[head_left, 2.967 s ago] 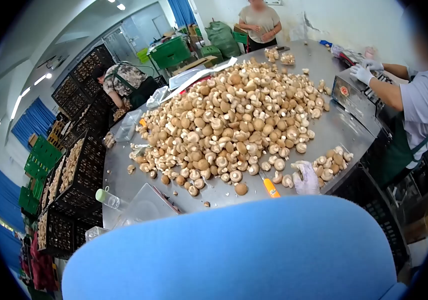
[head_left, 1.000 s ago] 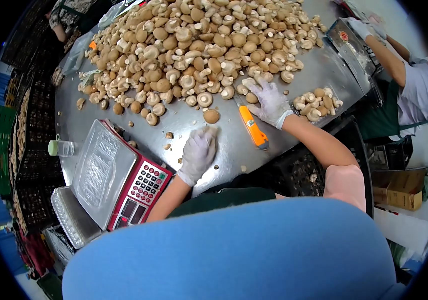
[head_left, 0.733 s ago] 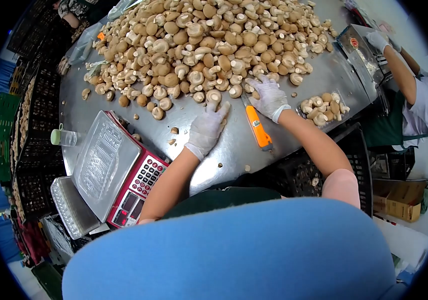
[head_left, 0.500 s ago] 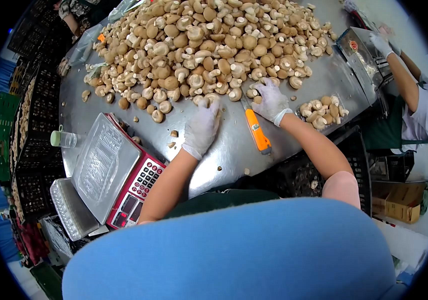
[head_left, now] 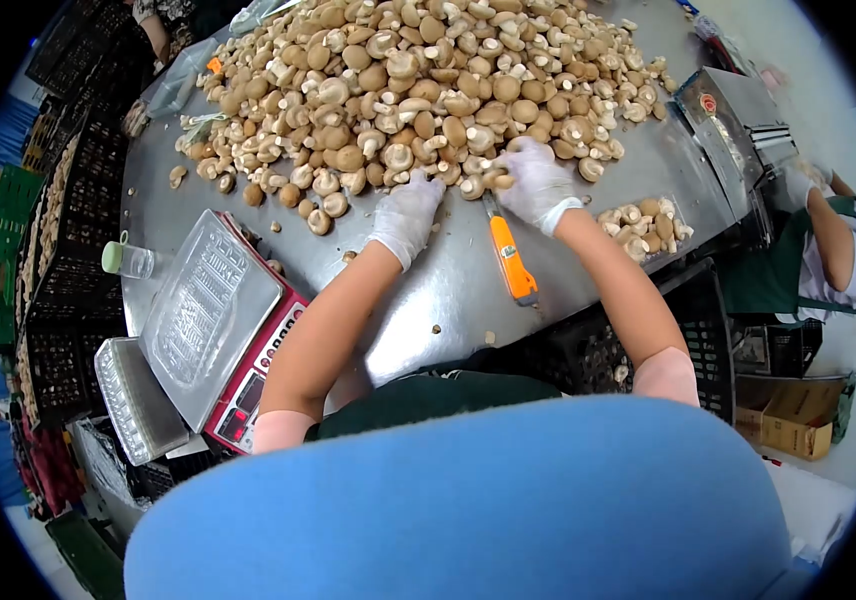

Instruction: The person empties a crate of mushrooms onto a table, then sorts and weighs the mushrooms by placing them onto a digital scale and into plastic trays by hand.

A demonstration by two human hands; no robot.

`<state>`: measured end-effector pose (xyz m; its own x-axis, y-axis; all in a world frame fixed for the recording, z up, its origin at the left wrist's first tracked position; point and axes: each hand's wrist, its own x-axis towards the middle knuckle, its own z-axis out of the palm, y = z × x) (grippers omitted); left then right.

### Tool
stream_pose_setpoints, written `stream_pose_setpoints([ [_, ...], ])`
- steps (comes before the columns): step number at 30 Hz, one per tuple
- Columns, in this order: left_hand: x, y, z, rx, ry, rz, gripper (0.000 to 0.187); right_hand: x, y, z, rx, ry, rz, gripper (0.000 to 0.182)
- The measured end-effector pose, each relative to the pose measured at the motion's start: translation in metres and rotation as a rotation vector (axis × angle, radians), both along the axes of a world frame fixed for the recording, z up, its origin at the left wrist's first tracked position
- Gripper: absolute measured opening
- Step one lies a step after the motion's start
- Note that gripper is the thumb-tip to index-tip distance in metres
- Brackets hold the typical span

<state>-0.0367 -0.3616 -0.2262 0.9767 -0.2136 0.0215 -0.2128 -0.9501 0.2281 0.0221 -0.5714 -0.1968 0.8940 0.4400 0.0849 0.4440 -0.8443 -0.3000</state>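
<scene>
A big pile of brown-capped mushrooms point(head_left: 448, 90) covers the far part of the metal table. At its front edge is my left hand point(head_left: 406, 218), in a clear glove, with the fingers curled in; what they hold, if anything, is hidden. My right hand point(head_left: 538, 182), gloved too, reaches into the pile's front edge. Its fingers are closed on a mushroom point(head_left: 498, 181), which shows beside the thumb. Between my hands lies an orange utility knife point(head_left: 512, 258), its blade pointing toward the pile.
To the left stand a red scale point(head_left: 210, 330), a green-capped bottle point(head_left: 133, 261) and stacked clear trays point(head_left: 138, 400). A filled tray of mushrooms point(head_left: 643, 228) sits at right. Beyond it are a metal machine point(head_left: 723, 125) and a co-worker's gloved hand point(head_left: 796, 187). A black crate point(head_left: 703, 335) is below the table edge.
My left hand has moved slightly forward. My right hand has shifted up and left, deeper into the pile's edge, with the mushroom by its thumb. The co-worker's hands have moved lower.
</scene>
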Motion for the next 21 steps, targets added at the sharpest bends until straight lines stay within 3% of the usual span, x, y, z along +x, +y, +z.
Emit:
stream_pose_setpoints([
  [2,-0.003,0.002,0.001,-0.068,-0.009,0.01,0.023,0.007,0.019,-0.023,-0.013,-0.009,0.13,0.023],
  [4,-0.009,0.006,-0.003,-0.126,-0.048,0.003,0.026,-0.005,0.038,-0.019,-0.075,-0.043,0.11,0.029],
  [6,-0.015,0.01,-0.013,-0.149,-0.059,0.055,0.028,-0.007,0.058,-0.017,-0.167,0.152,0.081,0.03],
  [8,-0.019,0.013,-0.014,-0.162,-0.068,0.07,0.029,-0.002,0.057,-0.041,-0.132,0.018,0.109,0.026],
  [11,-0.025,0.021,-0.028,-0.263,-0.125,0.069,0.033,-0.002,0.051,-0.047,-0.038,-0.064,0.137,0.018],
  [14,-0.029,0.02,-0.036,-0.407,-0.188,0.039,0.043,-0.004,0.052,-0.035,0.133,0.024,0.124,0.023],
  [16,-0.034,0.018,-0.034,-0.642,-0.303,0.112,0.046,-0.003,0.057,-0.034,0.208,-0.045,0.122,0.026],
  [18,-0.039,0.024,-0.029,-0.675,-0.232,0.203,0.048,-0.007,0.06,-0.026,0.336,0.022,0.059,0.033],
  [19,-0.043,0.029,-0.025,-0.708,-0.303,0.187,0.047,-0.012,0.065,-0.013,0.422,0.177,0.007,0.037],
  [21,-0.06,0.038,-0.006,-0.77,-0.338,0.191,0.048,-0.014,0.075,-0.011,0.464,0.074,0.09,0.036],
])
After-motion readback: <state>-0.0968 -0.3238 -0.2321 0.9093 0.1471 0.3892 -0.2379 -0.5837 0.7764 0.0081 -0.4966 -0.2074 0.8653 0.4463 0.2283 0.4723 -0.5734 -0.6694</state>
